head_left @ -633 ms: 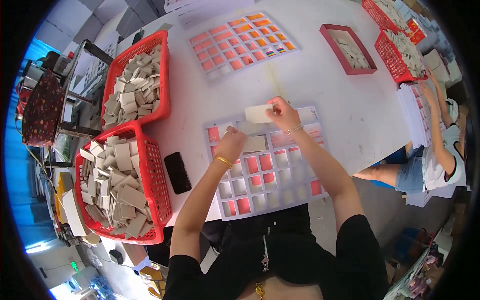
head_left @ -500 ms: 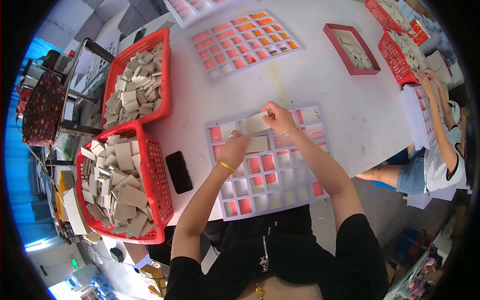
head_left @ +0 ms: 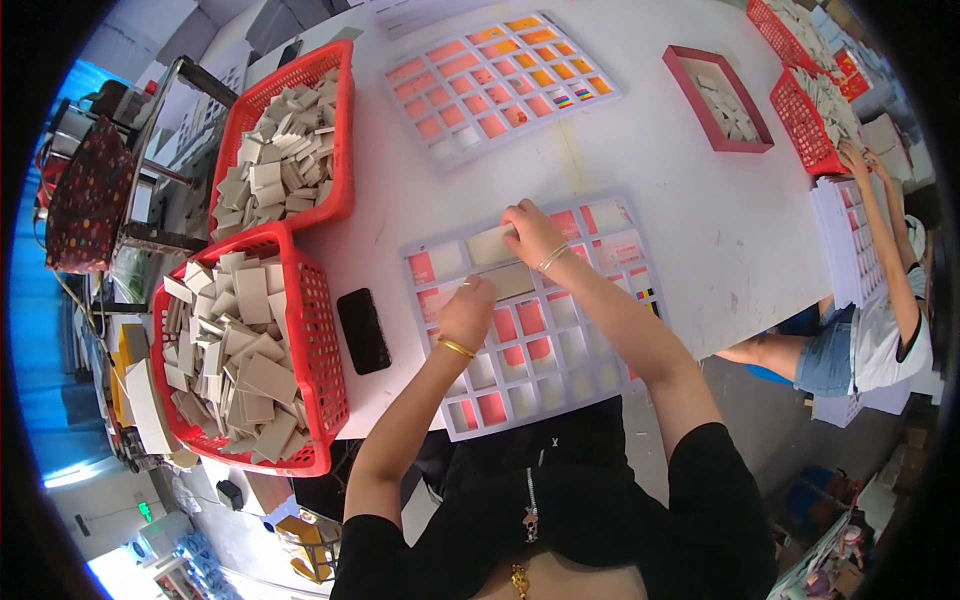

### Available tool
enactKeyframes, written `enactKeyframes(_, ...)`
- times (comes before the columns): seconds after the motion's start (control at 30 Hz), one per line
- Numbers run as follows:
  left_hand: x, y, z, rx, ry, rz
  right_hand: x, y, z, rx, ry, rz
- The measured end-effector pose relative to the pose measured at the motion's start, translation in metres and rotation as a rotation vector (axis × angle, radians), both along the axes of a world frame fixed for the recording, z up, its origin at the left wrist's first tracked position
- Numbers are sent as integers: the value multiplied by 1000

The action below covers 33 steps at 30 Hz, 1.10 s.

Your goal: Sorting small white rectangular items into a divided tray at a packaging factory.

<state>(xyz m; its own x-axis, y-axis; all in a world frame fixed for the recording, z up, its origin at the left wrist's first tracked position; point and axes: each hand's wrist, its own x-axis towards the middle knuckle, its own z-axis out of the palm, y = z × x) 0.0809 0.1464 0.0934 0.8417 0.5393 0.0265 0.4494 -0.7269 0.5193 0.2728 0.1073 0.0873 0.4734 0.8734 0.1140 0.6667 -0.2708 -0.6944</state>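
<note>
In front of me a white compartment tray (head_left: 449, 420) lies tilted slightly on the table, with pink and white printed cells. My right hand (head_left: 537, 238) pinches the right end of a pale cardboard rectangle (head_left: 488, 248) in a wide cell of the top row. Just below it, a greyer cardboard rectangle (head_left: 514, 281) sits over a second-row cell. The closed fingers of my left hand (head_left: 467, 316) are at its left end; their tips are partly hidden.
Two red baskets (head_left: 318, 370) of loose cardboard pieces stand left, beside a black phone (head_left: 363, 330). Another printed compartment tray (head_left: 445, 150) lies farther back. A dark red box (head_left: 712, 118) holds pieces at right. A co-worker's hands (head_left: 862, 158) reach near a red basket (head_left: 800, 112).
My right hand and the pale rectangle have moved a little left, and that piece now sits lower in the cell. The tray has turned slightly. The whole view has shifted somewhat.
</note>
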Motion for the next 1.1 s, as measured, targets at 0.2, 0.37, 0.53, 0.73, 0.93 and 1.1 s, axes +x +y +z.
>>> enactKeyframes(0.2,5,-7,-5,249,60,-106,3,6,1,-55,-107,102)
enactKeyframes(0.37,7,-8,-3,349,81,-183,3,8,-1,-108,-457,178)
enactKeyframes(0.53,1,-10,-5,341,-76,-259,-2,6,1,-116,-527,320)
enactKeyframes(0.73,18,23,28,88,412,-460,-17,18,33,-414,-583,547)
enactKeyframes(0.93,22,140,118,255,148,68,-9,40,48,-721,-695,728)
enactKeyframes(1.1,-60,300,130,511,35,528,-25,116,84,242,-479,446)
